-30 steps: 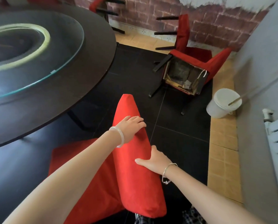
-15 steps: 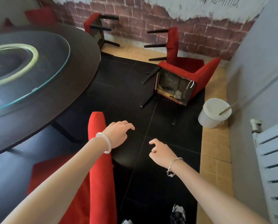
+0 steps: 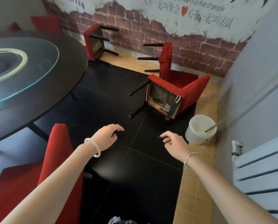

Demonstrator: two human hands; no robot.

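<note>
Both my hands have come off the red chair [image 3: 59, 147] they held a second ago. It now stands at my left, with its tall backrest upright just beside my left forearm and its seat on the side of the round table [image 3: 67, 67]. My left hand [image 3: 108, 136] hangs over the dark floor [image 3: 135, 178], fingers loosely curled and holding nothing. My right hand [image 3: 173, 143] is likewise empty, thumb and forefinger slightly apart.

Open floor runs ahead between the table's edge on the left and the tan tile strip on the right, where a white bucket [image 3: 198, 131] stands near a radiator [image 3: 261, 175]. A toppled chair [image 3: 188, 92] lies across the far end of that lane, legs pointing toward the table and its torn underside showing.

The red chair is covered in plain, smooth fabric. Its legs are hidden, the lower left frame edge cuts off its seat, and my left arm covers part of the backrest. The bucket's contents cannot be made out.
</note>
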